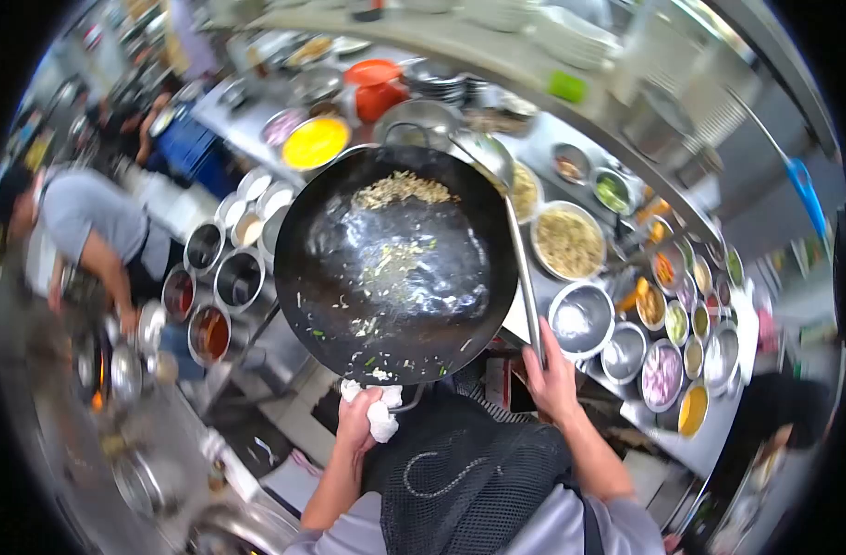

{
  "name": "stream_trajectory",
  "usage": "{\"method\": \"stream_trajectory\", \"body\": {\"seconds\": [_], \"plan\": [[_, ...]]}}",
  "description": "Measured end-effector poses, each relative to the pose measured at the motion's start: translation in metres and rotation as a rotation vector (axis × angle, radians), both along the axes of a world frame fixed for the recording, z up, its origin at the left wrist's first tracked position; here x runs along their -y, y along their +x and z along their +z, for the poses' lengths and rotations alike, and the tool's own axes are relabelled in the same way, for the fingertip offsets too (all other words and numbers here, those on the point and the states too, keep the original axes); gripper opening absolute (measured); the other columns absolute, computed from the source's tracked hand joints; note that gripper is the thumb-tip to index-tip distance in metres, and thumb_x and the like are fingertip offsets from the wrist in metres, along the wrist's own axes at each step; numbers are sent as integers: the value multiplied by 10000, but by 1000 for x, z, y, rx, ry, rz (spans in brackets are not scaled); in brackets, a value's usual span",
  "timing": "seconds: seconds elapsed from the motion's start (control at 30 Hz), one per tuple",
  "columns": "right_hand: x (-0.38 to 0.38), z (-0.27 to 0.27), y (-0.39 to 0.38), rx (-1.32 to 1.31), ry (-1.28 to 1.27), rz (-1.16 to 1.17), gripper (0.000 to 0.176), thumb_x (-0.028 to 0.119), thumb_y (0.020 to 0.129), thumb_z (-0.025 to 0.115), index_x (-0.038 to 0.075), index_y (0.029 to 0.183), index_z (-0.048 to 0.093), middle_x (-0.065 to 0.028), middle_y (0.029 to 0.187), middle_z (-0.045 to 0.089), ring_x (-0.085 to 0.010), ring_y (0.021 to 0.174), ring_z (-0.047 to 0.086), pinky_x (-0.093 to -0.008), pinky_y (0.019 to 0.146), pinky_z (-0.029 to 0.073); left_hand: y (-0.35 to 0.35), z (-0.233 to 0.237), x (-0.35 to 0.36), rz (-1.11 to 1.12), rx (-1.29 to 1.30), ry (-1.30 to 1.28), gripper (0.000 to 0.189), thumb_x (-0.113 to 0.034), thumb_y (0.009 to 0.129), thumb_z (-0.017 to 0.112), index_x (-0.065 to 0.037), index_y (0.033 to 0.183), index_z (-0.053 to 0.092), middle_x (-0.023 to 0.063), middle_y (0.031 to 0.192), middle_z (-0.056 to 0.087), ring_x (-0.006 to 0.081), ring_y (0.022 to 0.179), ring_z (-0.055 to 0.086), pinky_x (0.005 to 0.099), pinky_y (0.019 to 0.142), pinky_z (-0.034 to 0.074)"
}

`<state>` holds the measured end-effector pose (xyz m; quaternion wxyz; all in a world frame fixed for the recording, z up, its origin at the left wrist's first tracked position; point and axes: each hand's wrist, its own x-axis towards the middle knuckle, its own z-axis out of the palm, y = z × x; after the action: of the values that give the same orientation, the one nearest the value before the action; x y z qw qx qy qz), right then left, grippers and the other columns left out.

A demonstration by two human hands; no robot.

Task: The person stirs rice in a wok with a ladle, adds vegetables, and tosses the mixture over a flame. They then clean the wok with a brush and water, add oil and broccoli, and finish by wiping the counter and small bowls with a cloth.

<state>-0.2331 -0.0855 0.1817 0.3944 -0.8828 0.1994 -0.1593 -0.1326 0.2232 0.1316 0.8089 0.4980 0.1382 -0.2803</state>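
Observation:
A large black wok (317, 254) is tilted in front of me, its dark inside wet and shiny. Chopped, browned bits (404, 190) gather near its far rim, with pale and green scraps scattered lower down. My left hand (355, 424) grips the wok at its near handle through a crumpled white cloth (383, 423). In my right hand (554, 381) is the long metal handle of a ladle (523, 268). It runs up along the wok's right side, and the ladle's bowl lies at the far right rim.
Bowls of ingredients, such as sliced onion (662, 375) and noodle-like food (568, 240), crowd the right counter. A bowl of yellow liquid (316, 142) stands behind the wok. Sauce pots (208, 334) are at left, where another person (99, 213) bends near a flame. A shelf (534, 74) crosses above.

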Motion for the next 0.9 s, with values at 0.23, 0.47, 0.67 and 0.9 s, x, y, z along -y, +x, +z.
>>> {"method": "stream_trajectory", "body": {"seconds": [0.23,0.47,0.67,0.9], "plan": [[30,-118,-13,-151,-300,289,308,236,881,668,74,1119,558,-240,764,645,-455,720,640,-503,608,497,-66,2,-66,274,-26,23,243,-84,873,597,-9,1104,620,70,938,670,157,789,655,307,674,531],[-106,-120,99,-67,-292,784,320,282,878,700,55,1063,572,-198,696,623,-357,615,653,-427,577,496,-174,-29,-169,832,164,15,298,-74,865,612,-33,1160,600,52,978,664,143,835,648,309,745,530],[-284,-85,165,25,-284,1249,278,241,886,690,38,1046,587,-206,693,613,-376,616,637,-424,578,489,-252,-44,-232,1252,-53,65,243,-101,875,617,-38,1109,601,46,911,649,130,752,628,320,623,518],[-525,-45,147,-92,29,1723,398,135,931,601,0,1289,492,-78,721,600,-127,584,521,-304,552,444,-288,-87,-334,1791,96,-148,249,-46,874,565,-64,1122,574,47,928,626,160,770,634,340,616,540]]}}
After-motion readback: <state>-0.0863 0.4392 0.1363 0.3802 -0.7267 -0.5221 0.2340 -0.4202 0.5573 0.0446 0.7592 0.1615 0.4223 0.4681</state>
